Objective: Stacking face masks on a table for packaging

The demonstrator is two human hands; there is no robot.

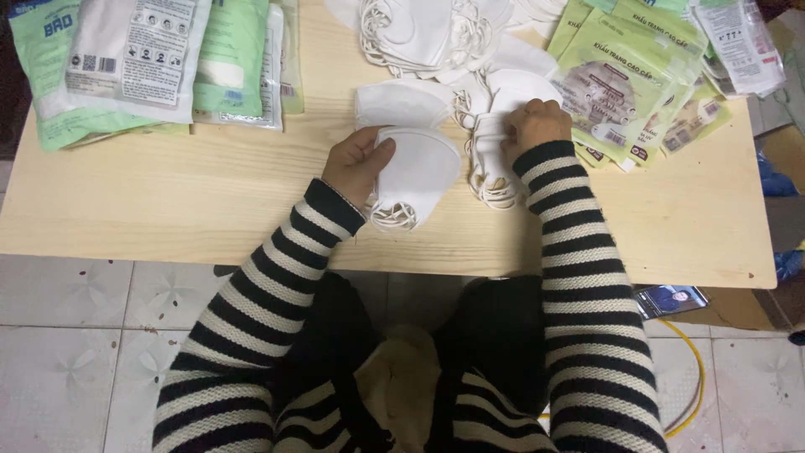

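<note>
The left hand [356,161] is curled around a small stack of folded white masks [417,172], thumb pressed onto the top one and fingers tucked beneath, so the stack is pinched between them. The stack sits just above the near middle of the pale wooden table [168,201], its elastic ear loops [394,216] dangling in a tangle at the lower end, close to the striped cuff.

The right hand [534,124] is just beside it, fingers bent and closed together on another white mask [490,155], gripping it at its upper edge. That mask's loops trail down toward the wrist in a loose bunch. The two hands are near one another but not touching, and the masks they hold are a little apart.

Both arms wear black-and-white striped sleeves [579,252] that come in from the near edge of the table.

Beyond the hands, more loose white masks [419,33] lie heaped at the far middle of the table, one single mask [398,102] lying flat just behind the left hand's stack. To the right of the pile is a spread of green printed packets [625,75], overlapping one another. At the far left lies a second pile of packets [142,59], white and green, partly stacked.

Below the table there is tiled floor [67,335], and a yellow cable [692,377] curves across it at the right.
</note>
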